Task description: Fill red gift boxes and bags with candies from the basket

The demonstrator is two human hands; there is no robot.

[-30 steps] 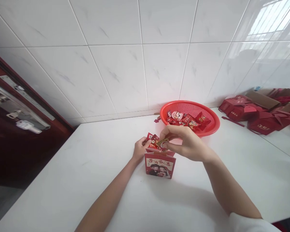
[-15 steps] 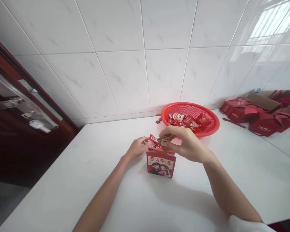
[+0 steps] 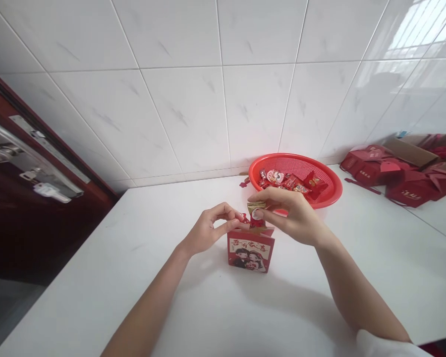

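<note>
A small red box [image 3: 250,252] with a printed couple on its front stands upright on the white table, its top open. Over that opening my right hand [image 3: 290,212] pinches a red and gold wrapped sweet [image 3: 257,218] between thumb and fingers. My left hand [image 3: 211,227] is at the box's left upper edge, thumb and fingers closed around a red wrapped piece [image 3: 244,218] that shows just above the rim. The inside of the box is mostly hidden by the hands and the front panel.
Behind my right hand sits a red plastic basket [image 3: 332,191] with several wrapped sweets. Several red folded boxes [image 3: 371,171] and a brown carton [image 3: 411,151] lie at the far right. A white tiled wall [image 3: 186,114] backs the table [image 3: 134,253]; a dark red door [image 3: 29,213] is at left.
My left hand has risen and closed in a pinch at the box's top. The red and gold sweet in my right hand is now more upright. The view has shifted slightly.
</note>
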